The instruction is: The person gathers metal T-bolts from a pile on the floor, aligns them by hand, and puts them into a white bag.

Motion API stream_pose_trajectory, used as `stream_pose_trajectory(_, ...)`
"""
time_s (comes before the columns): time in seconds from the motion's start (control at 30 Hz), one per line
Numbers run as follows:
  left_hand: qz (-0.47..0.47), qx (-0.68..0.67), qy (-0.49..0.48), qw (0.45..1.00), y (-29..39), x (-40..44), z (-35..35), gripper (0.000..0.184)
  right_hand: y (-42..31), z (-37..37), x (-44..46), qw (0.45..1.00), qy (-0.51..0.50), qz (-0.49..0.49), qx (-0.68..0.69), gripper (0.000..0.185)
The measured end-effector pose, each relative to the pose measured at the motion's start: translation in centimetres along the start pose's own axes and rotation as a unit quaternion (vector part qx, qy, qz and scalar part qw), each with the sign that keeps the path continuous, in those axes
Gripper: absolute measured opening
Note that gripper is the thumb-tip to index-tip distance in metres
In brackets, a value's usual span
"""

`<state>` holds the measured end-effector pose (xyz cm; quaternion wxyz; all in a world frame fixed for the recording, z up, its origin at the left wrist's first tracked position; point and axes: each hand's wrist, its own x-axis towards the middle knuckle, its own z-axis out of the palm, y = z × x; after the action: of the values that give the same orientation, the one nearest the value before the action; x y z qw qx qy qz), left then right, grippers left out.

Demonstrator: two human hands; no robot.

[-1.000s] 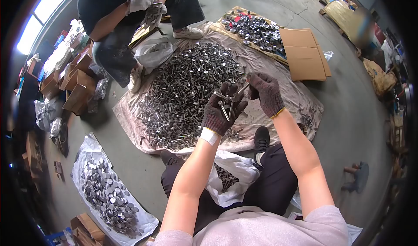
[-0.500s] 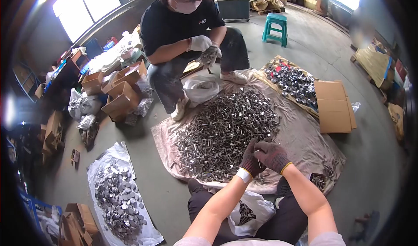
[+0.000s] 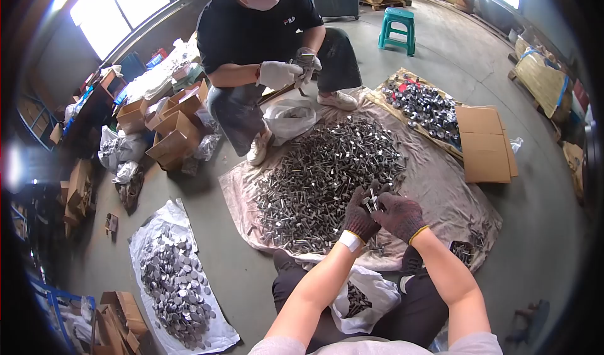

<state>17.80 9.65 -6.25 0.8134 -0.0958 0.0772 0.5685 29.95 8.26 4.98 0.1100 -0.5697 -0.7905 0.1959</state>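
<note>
Both my hands wear dark knitted gloves and meet over the near edge of a big heap of metal bolts (image 3: pixel 327 182). A few shiny bolts (image 3: pixel 370 201) lie in my left hand (image 3: pixel 361 220), its fingers curled round them. My right hand (image 3: pixel 400 217) comes in from the right, fingers bent and closed on a bolt at the same spot; its fingertips are partly hidden. Between my legs an open white bag (image 3: pixel 374 297) holds more bolts. The heap spreads on a pinkish cloth (image 3: pixel 440 213).
Across the heap sits a co-worker (image 3: pixel 264 40) in white gloves, handling metal pieces above another white bag (image 3: pixel 289 121). Metal discs (image 3: pixel 176 286) cover a sheet at left. Right lie shiny metal parts (image 3: pixel 428 113) and flattened cardboard (image 3: pixel 483 144). A green stool (image 3: pixel 397 31) stands behind.
Bolts now show brightly between my hands, which have parted slightly and turned. The co-worker's hands have shifted, one white glove now flatter and lower. My view has tipped slightly downward.
</note>
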Motion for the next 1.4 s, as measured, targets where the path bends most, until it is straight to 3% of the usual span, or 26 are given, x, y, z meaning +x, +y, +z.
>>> stream_pose_trajectory(0.03, -0.002, -0.002, 0.002, 1.000, 0.1, 0.2, -0.4, 0.049, 0.1, 0.0, 0.0, 1.000, -0.002, 0.002, -0.001, 0.032)
stream_pose_trajectory(0.1, 0.098, 0.275, -0.103, 0.951, 0.1, 0.0, -1.1, 0.049, 0.6, 0.0, 0.1, 0.996, 0.047, 0.002, 0.077, 0.025)
stream_pose_trajectory(0.13, -0.036, -0.037, -0.119, 0.992, 1.1, 0.1, -0.9, 0.052, 1.7, 1.2, 0.7, 0.992, 0.091, -0.012, 0.085, 0.021)
stream_pose_trajectory(0.17, -0.024, 0.013, -0.023, 0.999, 1.1, -0.8, 0.3, 0.055, 2.2, 1.4, 0.9, 0.983, 0.145, -0.041, 0.107, 0.019)
stream_pose_trajectory(0.2, -0.047, 0.013, -0.033, 0.998, 1.5, -1.0, 0.6, 0.058, 2.6, 1.9, 1.1, 0.969, 0.197, -0.048, 0.139, 0.015)
stream_pose_trajectory(0.23, 0.087, 0.327, -0.066, 0.939, 0.7, -2.1, 1.6, 0.061, 2.1, 1.1, 1.0, 0.963, 0.208, -0.037, 0.167, 0.014)
stream_pose_trajectory(0.27, -0.053, 0.000, -0.037, 0.998, 0.8, -1.8, 2.8, 0.064, 1.9, 0.7, 1.0, 0.957, 0.231, -0.035, 0.170, 0.011)
stream_pose_trajectory(0.3, -0.086, -0.061, -0.088, 0.991, 1.2, -1.4, 1.7, 0.068, 2.2, 0.6, 0.8, 0.960, 0.225, -0.018, 0.165, 0.011)
stream_pose_trajectory(0.37, -0.057, -0.043, -0.023, 0.997, 0.6, -2.7, 3.4, 0.061, 2.2, 0.3, 0.8, 0.932, 0.285, -0.078, 0.210, 0.007)
stream_pose_trajectory(0.5, -0.053, -0.013, -0.036, 0.998, 1.2, -3.5, 4.2, 0.065, 2.5, 0.3, 0.8, 0.920, 0.323, -0.165, 0.147, 0.007)
stream_pose_trajectory(0.57, -0.080, -0.018, -0.120, 0.989, 1.7, -3.9, 4.1, 0.069, 2.6, 0.1, 0.6, 0.932, 0.294, -0.177, 0.118, 0.011)
stream_pose_trajectory(0.7, -0.053, 0.001, -0.107, 0.993, 2.1, -4.4, 4.5, 0.070, 2.5, -0.5, 0.3, 0.939, 0.246, -0.228, 0.081, 0.019)
stream_pose_trajectory(1.03, -0.043, -0.002, -0.100, 0.994, 2.5, -5.5, 4.8, 0.067, 1.7, -0.6, -0.1, 0.914, 0.272, -0.279, 0.116, 0.021)
stream_pose_trajectory(1.1, -0.044, -0.042, -0.087, 0.994, 2.4, -5.9, 5.3, 0.069, 0.7, -1.4, -0.5, 0.914, 0.267, -0.304, 0.026, 0.019)
stream_pose_trajectory(1.23, -0.052, -0.034, -0.132, 0.989, 2.6, -5.8, 3.9, 0.070, 0.7, 0.5, -0.3, 0.910, 0.278, -0.307, 0.010, 0.021)
stream_pose_trajectory(1.4, -0.051, -0.058, -0.098, 0.992, 2.6, -5.7, 2.8, 0.069, 0.5, 0.7, -0.7, 0.886, 0.341, -0.309, 0.051, 0.021)
